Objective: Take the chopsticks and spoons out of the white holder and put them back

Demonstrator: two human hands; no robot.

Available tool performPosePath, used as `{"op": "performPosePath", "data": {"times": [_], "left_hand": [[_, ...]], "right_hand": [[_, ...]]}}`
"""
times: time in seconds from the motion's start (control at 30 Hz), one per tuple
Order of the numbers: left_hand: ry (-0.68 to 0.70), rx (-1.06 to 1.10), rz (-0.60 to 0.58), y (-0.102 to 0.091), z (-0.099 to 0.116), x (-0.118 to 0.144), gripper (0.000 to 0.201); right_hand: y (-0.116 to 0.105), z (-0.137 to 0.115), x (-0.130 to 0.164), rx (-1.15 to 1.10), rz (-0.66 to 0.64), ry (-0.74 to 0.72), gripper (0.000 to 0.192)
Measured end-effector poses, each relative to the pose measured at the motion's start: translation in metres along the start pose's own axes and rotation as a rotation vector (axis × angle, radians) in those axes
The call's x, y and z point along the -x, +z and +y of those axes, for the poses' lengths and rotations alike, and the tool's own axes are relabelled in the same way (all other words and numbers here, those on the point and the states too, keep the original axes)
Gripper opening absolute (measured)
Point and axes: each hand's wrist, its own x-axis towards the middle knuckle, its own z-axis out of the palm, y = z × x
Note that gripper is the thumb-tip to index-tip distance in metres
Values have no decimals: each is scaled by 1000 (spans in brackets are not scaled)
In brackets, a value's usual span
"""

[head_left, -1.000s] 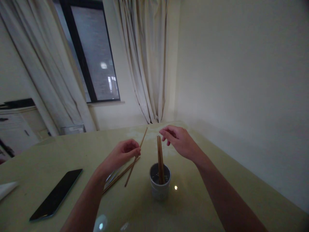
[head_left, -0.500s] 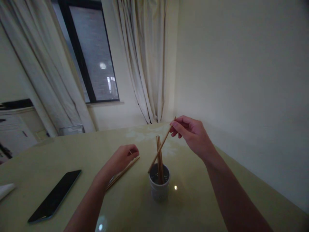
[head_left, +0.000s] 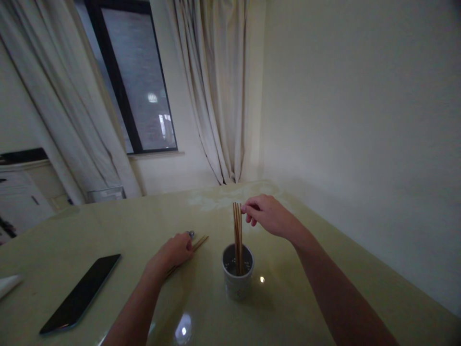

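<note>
A white cup [head_left: 237, 283] stands on the pale green table [head_left: 309, 288] with several wooden chopsticks [head_left: 236, 230] upright in it. My right hand [head_left: 268, 217] hovers just right of their tops, its thumb and forefinger pinched on the upper end of one stick. My left hand [head_left: 173, 251] lies low on the table to the left of the cup, fingers curled over loose chopsticks [head_left: 199, 241] that stick out past the fingertips. A small metal utensil tip [head_left: 190, 234] pokes up from between those fingers.
A dark phone [head_left: 81, 293] lies flat at the front left. A white object [head_left: 7, 284] sits at the left edge. Curtains [head_left: 219, 91], a window and a bare wall stand behind the table. Ceiling light glares on the tabletop near me.
My right hand swung the slanted chopstick upright into the cup and dropped lower. My left hand slid down onto the loose sticks on the table.
</note>
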Motion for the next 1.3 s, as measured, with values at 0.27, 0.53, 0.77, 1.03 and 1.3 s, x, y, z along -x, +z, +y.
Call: {"op": "performPosePath", "data": {"times": [0.27,0.53,0.77,1.03,1.3], "left_hand": [[25,81,20,-12,8,1,3],[362,865,162,-72,46,40,32],[500,1092,223,-78,89,59,28],[553,987,239,-80,100,64,29],[105,-77,89,-34,26,14,14]], "right_hand": [[-3,1,0,30,63,7,24],[1,-14,0,-169,142,-110,22],[1,-36,10,-533,149,-208,24],[-3,-37,11,-617,260,-210,24],[-34,-17,14,-487,400,-146,27]]}}
